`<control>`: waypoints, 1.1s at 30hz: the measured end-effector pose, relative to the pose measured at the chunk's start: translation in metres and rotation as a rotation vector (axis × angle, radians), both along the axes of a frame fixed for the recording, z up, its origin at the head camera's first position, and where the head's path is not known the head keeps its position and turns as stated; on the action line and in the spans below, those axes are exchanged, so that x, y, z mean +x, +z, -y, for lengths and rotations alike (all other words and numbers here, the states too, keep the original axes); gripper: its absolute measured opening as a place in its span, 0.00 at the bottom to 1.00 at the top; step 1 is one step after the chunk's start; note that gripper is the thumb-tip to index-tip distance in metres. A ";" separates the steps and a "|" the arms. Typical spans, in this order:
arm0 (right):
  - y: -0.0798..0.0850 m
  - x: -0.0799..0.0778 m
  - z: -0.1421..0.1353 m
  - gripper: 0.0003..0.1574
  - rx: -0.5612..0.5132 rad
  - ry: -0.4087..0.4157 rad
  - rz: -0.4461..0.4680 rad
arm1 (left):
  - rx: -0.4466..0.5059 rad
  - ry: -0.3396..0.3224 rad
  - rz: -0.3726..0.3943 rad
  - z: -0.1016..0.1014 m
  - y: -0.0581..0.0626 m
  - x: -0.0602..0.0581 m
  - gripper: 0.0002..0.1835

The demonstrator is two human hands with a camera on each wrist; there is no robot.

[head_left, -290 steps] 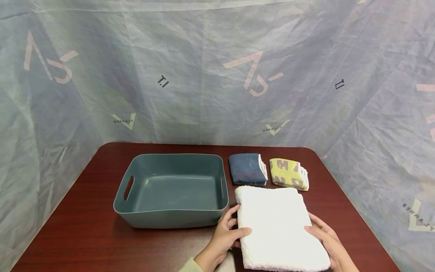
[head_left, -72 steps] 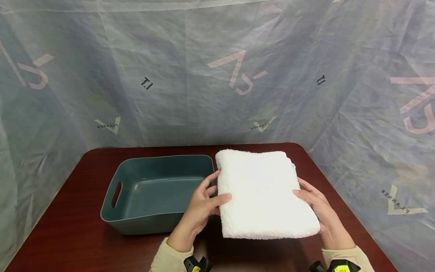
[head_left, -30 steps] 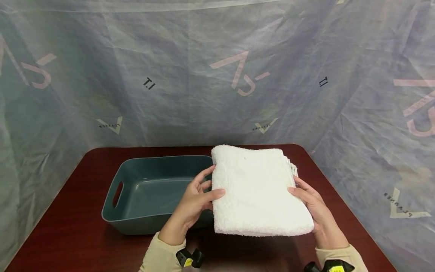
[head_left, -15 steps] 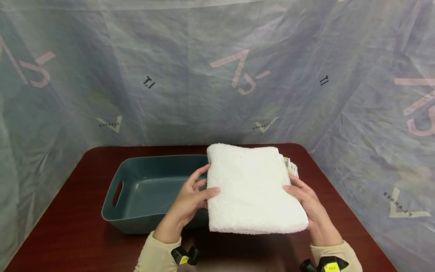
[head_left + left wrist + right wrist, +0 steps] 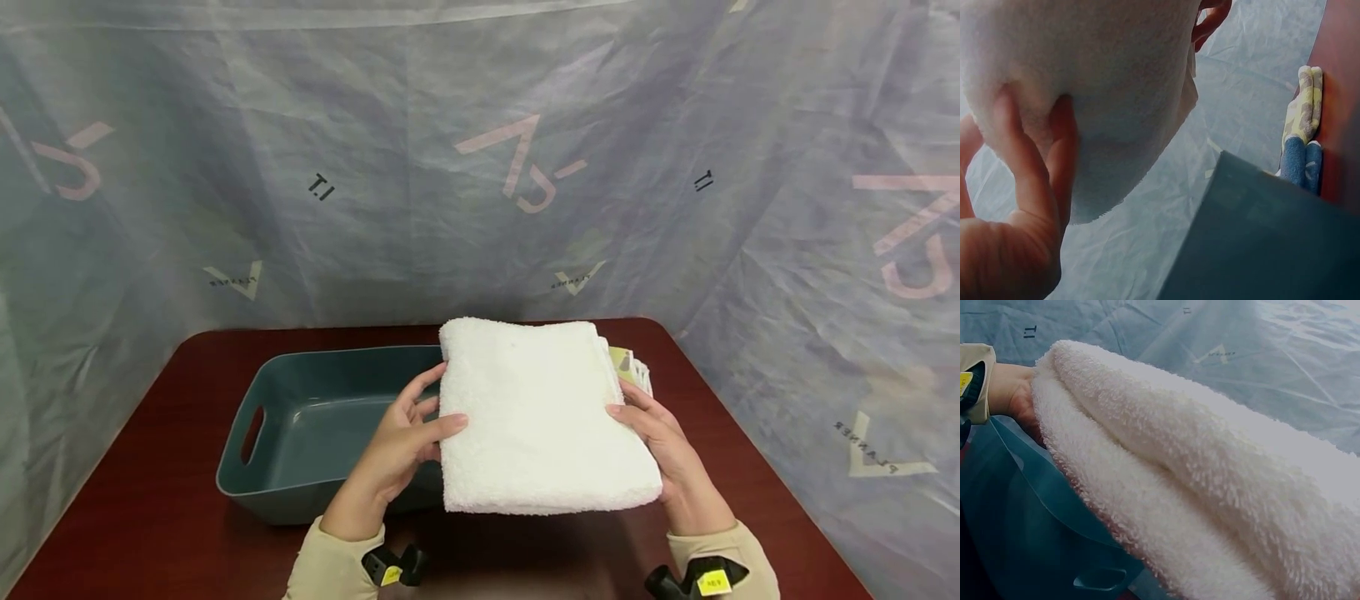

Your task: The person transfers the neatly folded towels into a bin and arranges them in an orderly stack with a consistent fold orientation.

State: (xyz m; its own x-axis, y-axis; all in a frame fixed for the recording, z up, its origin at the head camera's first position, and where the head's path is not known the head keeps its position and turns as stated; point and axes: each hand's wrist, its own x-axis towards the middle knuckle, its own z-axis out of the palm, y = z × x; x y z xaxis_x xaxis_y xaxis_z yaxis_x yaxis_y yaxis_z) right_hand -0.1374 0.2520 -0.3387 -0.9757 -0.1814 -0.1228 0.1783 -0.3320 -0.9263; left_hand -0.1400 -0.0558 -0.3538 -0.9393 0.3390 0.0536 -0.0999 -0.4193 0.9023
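A thick folded white towel is held up over the table between both hands, overlapping the right part of the teal bin in the head view. My left hand grips its left side, thumb on top and fingers underneath; the left wrist view shows those fingers pressing into the underside. On the opposite side my right hand pinches the edge with the thumb above. In the right wrist view the towel's folded layers fill most of the frame and hide the right hand.
Behind the towel lies a folded yellow towel, mostly covered in the head view. A folded blue towel shows beside it in the left wrist view. The dark red table is bounded by grey fabric walls.
Both hands lifted the white towel from the table's front right, then carried it leftward toward the bin. The yellow towel has come back into view at the right.
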 end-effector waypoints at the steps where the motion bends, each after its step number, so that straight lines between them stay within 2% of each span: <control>1: 0.000 0.000 0.001 0.29 0.001 -0.001 0.002 | -0.001 0.000 -0.002 0.000 0.000 0.000 0.40; 7: 0.002 -0.002 0.004 0.29 0.007 0.006 -0.001 | -0.001 0.006 -0.008 0.003 0.002 0.000 0.40; 25: 0.006 -0.004 0.016 0.37 0.046 -0.039 0.040 | -0.007 0.029 -0.033 0.012 0.002 0.001 0.40; 33: 0.007 -0.008 0.020 0.37 0.042 -0.014 0.026 | -0.024 0.042 -0.041 0.018 0.003 0.002 0.40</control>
State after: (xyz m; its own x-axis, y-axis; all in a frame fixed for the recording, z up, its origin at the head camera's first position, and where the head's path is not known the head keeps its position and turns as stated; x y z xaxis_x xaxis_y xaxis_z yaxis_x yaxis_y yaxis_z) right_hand -0.1455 0.2319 -0.3317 -0.9745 -0.1622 -0.1552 0.1980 -0.2957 -0.9345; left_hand -0.1378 -0.0739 -0.3504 -0.9497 0.3014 0.0848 -0.0452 -0.4001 0.9153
